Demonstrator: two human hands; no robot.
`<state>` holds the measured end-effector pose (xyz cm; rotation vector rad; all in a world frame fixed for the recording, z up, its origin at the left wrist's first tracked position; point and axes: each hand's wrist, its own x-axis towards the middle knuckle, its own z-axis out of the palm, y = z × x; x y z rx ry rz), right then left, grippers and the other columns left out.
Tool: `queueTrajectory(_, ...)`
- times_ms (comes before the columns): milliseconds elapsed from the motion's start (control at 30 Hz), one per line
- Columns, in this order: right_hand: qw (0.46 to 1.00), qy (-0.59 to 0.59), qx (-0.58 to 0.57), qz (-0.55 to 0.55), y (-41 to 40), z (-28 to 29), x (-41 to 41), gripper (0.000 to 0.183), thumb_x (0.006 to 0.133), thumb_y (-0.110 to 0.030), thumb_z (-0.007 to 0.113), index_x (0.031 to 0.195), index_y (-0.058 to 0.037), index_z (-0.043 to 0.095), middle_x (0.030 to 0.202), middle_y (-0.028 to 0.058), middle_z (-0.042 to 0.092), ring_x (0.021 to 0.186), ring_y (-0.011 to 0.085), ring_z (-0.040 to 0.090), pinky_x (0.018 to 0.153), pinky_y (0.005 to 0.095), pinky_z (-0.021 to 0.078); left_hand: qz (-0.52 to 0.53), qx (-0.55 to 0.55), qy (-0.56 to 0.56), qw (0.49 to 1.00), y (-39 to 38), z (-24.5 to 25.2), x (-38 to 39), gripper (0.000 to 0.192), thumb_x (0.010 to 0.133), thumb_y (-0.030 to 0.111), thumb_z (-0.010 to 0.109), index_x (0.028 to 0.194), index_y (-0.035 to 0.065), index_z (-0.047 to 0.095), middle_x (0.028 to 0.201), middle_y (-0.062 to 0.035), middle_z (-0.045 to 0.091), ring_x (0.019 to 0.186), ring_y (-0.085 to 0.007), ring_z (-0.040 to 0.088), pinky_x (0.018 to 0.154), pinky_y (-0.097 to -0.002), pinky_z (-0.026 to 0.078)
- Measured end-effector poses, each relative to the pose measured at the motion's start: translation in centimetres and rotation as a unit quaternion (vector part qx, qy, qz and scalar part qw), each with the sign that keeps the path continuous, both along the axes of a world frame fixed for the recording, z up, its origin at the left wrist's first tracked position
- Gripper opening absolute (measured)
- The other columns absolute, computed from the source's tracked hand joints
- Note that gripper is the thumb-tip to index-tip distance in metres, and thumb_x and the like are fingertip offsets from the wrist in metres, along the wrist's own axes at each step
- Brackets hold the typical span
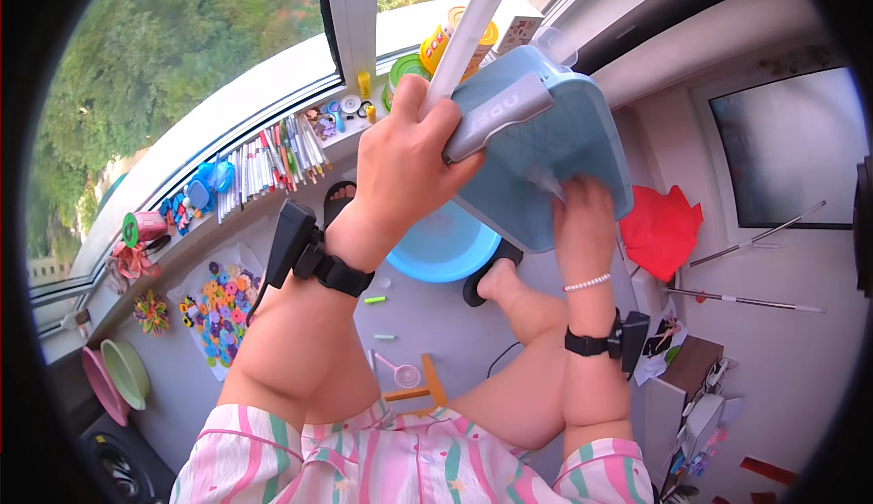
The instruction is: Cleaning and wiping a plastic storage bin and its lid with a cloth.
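My left hand (409,149) grips a light blue plastic bin (603,112) by its rim, at a grey latch (505,112) that bears lettering. A long white plastic bar (470,26) rises between the fingers of that hand. The bin is tilted, its open mouth facing me. Inside, my right hand (583,231) pinches a small whitish piece (545,180) against the wall; blur hides what it is. Below the bin, a round blue basin (443,258) holding what looks like water stands on the floor between my feet, partly covered by the bin.
The windowsill carries many pens (273,163), blue toys (204,190) and yellow tubs (436,47). Colourful flower pieces (222,306) lie on a plastic sheet. Nearby are a pink strainer (406,374), two nested-looking basins (126,374), red material (658,231) and metal rods (750,299).
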<state>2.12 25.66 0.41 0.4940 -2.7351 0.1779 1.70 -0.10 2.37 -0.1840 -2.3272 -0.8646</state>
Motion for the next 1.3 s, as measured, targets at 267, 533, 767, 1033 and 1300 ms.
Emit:
queueTrajectory(267,0.985,-0.096,0.131,0.051,-2.0,-4.3,0.8,0.027,0.081,-0.008,0.059,0.106,-0.0004,0.067,0.111,0.0108,0.063,0.107,0.0302,0.058,0.093,0.0409,0.0492,-0.009,-0.034,0.03,0.999,-0.4,0.1,0.7,0.031,0.07,0.025,0.079,0.088,0.0084,0.059,0.104,-0.0164,0.053,0.066,-0.0309,0.064,0.055,-0.0396,0.053)
queueTrajectory(533,0.91,-0.219,-0.335,0.112,-4.1,-2.5,0.1,0.011,0.091,-0.007,0.062,0.102,-0.0022,0.062,0.113,0.0134,0.061,0.1,0.0334,0.06,0.084,0.0381,0.0521,-0.008,-0.017,0.038,0.999,-0.2,0.0,0.5,0.034,0.069,0.022,0.08,0.09,0.0079,0.058,0.102,-0.0168,0.052,0.068,-0.033,0.063,0.055,-0.0415,0.053)
queueTrajectory(767,0.796,-0.3,-0.426,0.308,-6.2,3.2,3.8,0.009,0.088,-0.006,0.066,0.095,-0.002,0.063,0.108,0.0099,0.064,0.103,0.026,0.059,0.088,0.0353,0.049,0.012,0.029,0.029,0.999,-0.6,-0.5,-0.1,0.033,0.071,0.021,0.08,0.091,0.0075,0.058,0.102,-0.0167,0.049,0.067,-0.0362,0.061,0.054,-0.0451,0.051)
queueTrajectory(1033,0.492,-0.557,-0.626,0.238,-2.1,2.7,5.5,0.017,0.096,-0.017,0.055,0.102,-0.0015,0.058,0.097,0.0097,0.063,0.09,0.0163,0.061,0.081,0.0301,0.0498,0.036,0.035,0.034,0.998,-0.8,0.3,-0.4,0.029,0.076,0.021,0.079,0.088,0.0062,0.056,0.099,-0.016,0.05,0.063,-0.0358,0.06,0.051,-0.045,0.049)
queueTrajectory(1300,0.475,-0.164,-0.857,0.111,-0.1,5.2,3.6,0.028,0.099,-0.03,0.048,0.113,-0.0069,0.052,0.123,0.015,0.061,0.116,0.0282,0.059,0.098,0.0443,0.0473,0.057,0.081,0.029,0.995,-1.5,0.3,-0.5,0.026,0.08,0.02,0.077,0.085,0.0046,0.057,0.091,-0.0145,0.05,0.06,-0.0342,0.059,0.048,-0.044,0.048)
